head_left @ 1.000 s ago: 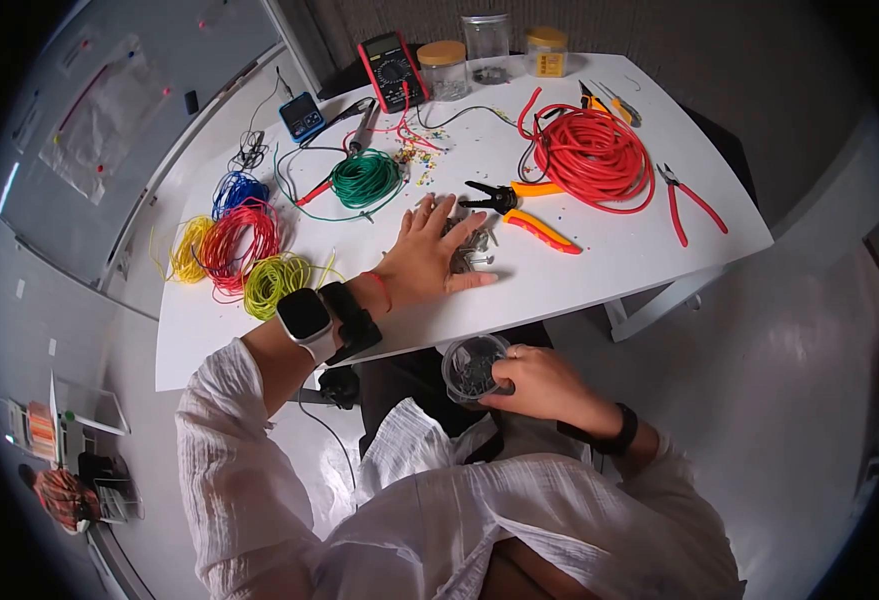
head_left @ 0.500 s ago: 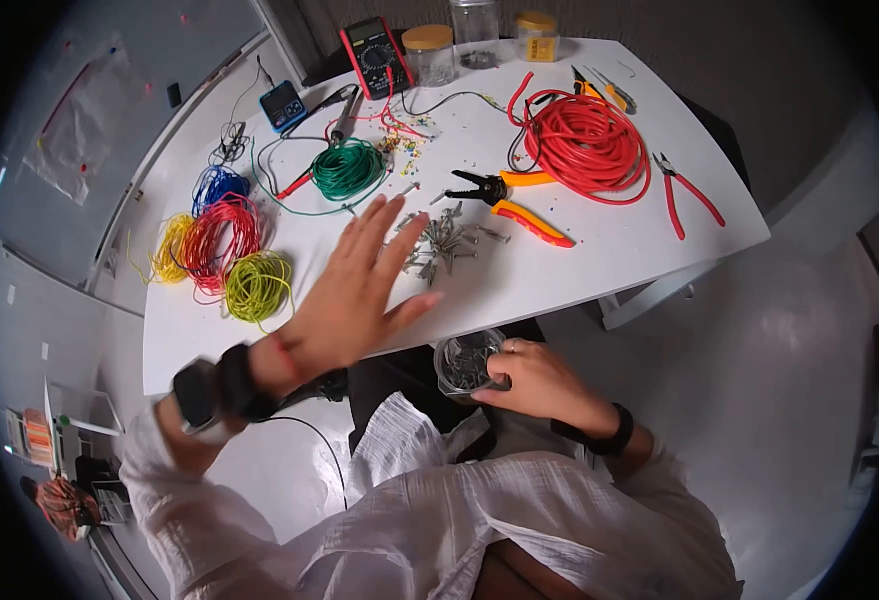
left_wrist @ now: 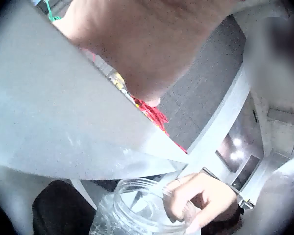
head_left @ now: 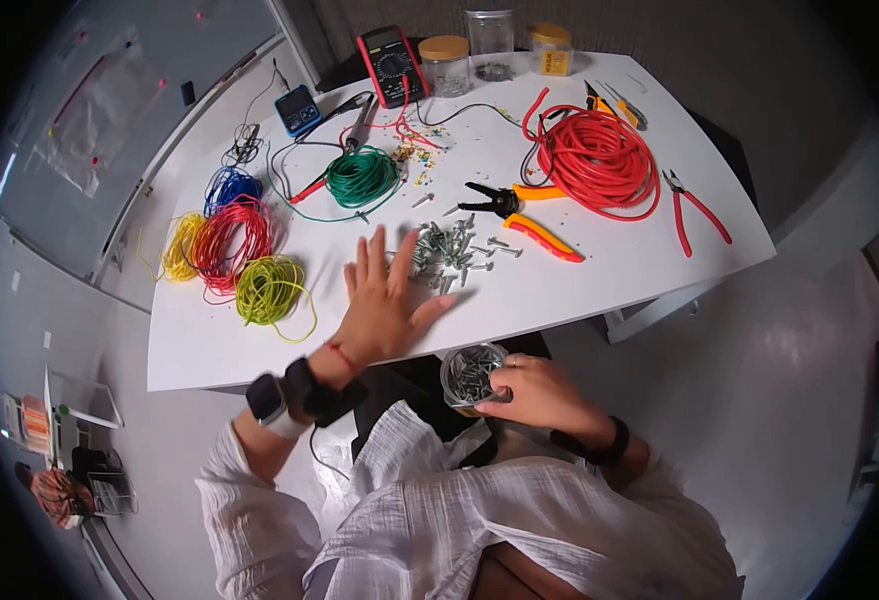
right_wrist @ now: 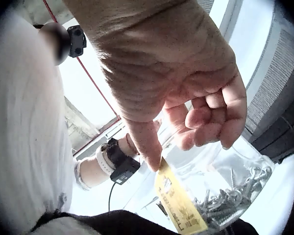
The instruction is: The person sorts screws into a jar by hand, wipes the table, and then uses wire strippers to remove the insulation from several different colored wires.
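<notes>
A pile of silver screws [head_left: 447, 250] lies near the front of the white table [head_left: 559, 285]. My left hand [head_left: 377, 315] is spread beside the pile's left side, fingers straight and pointing at the far side, thumb out toward the front edge. Below the table edge, my right hand [head_left: 544, 390] grips the rim of a clear jar [right_wrist: 250, 156] over my lap. Its thumb is on the outside by a yellow label [right_wrist: 179, 198], with the fingers curled over the rim. More screws [right_wrist: 230, 198] lie inside the jar.
Wire strippers [head_left: 519, 215] lie right behind the pile. Yellow-green wire [head_left: 269, 290], red wire [head_left: 229, 250] and green wire [head_left: 361, 178] coils sit left. A thick red cable coil [head_left: 599, 160] and red-handled cutters [head_left: 689, 210] lie right. A multimeter [head_left: 392, 68] and several jars stand behind.
My left hand lay over the screws, then rose back toward me and came down to the pile's left, uncovering it. My right hand keeps its grip on the jar, whose screws now show more plainly.
</notes>
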The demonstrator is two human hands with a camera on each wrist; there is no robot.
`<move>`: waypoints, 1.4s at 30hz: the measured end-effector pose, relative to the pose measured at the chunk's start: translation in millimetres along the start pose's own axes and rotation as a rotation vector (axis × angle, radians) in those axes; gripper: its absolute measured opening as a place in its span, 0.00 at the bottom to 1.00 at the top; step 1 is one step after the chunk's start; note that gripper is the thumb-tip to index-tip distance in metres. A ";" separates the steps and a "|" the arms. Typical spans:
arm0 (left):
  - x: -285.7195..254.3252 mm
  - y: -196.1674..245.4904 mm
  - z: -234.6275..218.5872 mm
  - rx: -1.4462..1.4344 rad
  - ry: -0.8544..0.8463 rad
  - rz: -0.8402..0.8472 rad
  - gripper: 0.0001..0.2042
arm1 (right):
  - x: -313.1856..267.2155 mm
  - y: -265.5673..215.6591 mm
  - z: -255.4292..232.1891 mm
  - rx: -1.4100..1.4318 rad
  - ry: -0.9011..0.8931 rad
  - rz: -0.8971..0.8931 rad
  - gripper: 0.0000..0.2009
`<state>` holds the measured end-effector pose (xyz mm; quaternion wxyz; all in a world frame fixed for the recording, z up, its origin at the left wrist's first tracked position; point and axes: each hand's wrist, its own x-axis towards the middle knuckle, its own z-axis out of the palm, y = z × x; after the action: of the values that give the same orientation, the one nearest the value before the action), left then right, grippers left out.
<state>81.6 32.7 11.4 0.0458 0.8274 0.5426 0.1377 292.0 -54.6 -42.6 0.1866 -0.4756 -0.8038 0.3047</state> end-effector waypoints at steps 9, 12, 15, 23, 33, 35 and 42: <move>47.0 -6.2 17.7 -0.051 -0.074 0.463 0.27 | 0.0 -5.3 -0.7 0.013 0.052 0.000 0.17; 32.6 -8.9 13.9 -0.159 -0.115 0.500 0.23 | -2.5 -4.4 -1.2 0.011 0.085 -0.005 0.17; 17.1 -11.3 1.2 -0.155 -0.177 0.551 0.23 | -2.4 -4.5 1.1 0.009 0.101 -0.013 0.17; -10.2 -22.4 -1.3 -0.101 -0.052 0.365 0.27 | 0.6 -10.4 1.6 0.066 0.110 -0.007 0.18; 4.2 -11.5 -2.7 -0.096 -0.113 0.426 0.30 | 3.3 -18.6 -14.0 0.059 0.070 -0.002 0.18; 8.1 -7.8 -4.1 -0.081 -0.122 0.456 0.30 | 5.3 -19.2 -18.2 0.065 0.060 0.001 0.19; 15.4 -13.1 4.6 -0.169 -0.181 0.630 0.19 | 8.3 -24.4 -21.2 0.050 0.040 0.003 0.18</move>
<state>77.0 52.4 6.8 0.1175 0.9565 0.2408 0.1156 284.7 -49.6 -10.5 0.2143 -0.4779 -0.7913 0.3155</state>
